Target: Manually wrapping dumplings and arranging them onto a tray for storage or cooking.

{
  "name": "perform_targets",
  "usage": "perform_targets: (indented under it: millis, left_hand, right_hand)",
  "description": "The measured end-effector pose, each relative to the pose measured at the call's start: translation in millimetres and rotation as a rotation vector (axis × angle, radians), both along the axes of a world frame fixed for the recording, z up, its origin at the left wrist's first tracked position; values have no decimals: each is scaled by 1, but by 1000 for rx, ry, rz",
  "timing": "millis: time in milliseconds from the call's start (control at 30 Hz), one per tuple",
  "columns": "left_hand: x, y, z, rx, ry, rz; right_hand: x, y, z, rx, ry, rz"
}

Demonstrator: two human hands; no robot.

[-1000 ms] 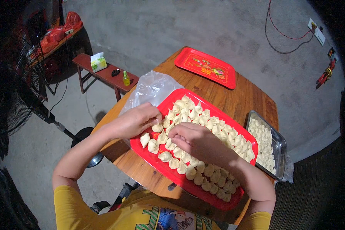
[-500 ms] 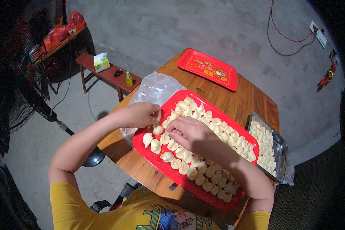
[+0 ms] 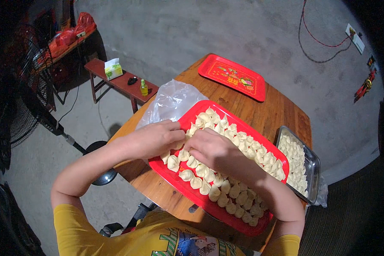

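Note:
A large red tray (image 3: 234, 118) on the wooden table holds several rows of pale, folded dumplings (image 3: 274, 160). My left hand (image 3: 162, 138) is bent over the tray's left part, its fingers curled among the dumplings. My right hand (image 3: 211, 149) is just beside it, over the middle of the tray, fingers also bent inward and pressed together. The fingertips of both hands are hidden, so I cannot make out what they hold. A crumpled clear plastic bag (image 3: 170, 98) lies behind the left hand, partly under the tray.
A floral red tray (image 3: 230, 77) sits at the table's back. A steel tray (image 3: 313, 170) of small pale pieces stands at right. At left are a red bench (image 3: 94, 65) with a tissue pack (image 3: 113, 70) and bottle (image 3: 144, 88), and a standing fan (image 3: 19, 126). A grey wall rises behind.
My left hand has shifted right and down over the dumplings at the tray's left, covering some that showed earlier, and is closer to my right hand, which has moved only slightly.

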State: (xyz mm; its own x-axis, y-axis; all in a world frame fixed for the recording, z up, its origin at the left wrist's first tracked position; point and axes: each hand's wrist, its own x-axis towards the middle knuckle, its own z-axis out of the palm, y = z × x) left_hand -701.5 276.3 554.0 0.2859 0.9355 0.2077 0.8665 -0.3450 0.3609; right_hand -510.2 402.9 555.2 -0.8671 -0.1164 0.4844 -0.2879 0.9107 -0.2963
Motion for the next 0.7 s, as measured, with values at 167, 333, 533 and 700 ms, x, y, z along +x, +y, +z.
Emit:
perform_targets:
  millis: [167, 333, 533, 700]
  left_hand:
    - [-11, -6, -5, -111, -169, 19]
    - [-11, -14, -1, -137, -142, 31]
    - [-5, -21, 4, -103, -62, 78]
    - [-7, -21, -2, 10, -104, 34]
  right_hand:
    - [-8, -3, -3, 49, -84, 4]
    - [-16, -6, -5, 258, -180, 51]
    - [-14, -10, 4, 254, -154, 82]
    - [-12, -8, 6, 189, -148, 140]
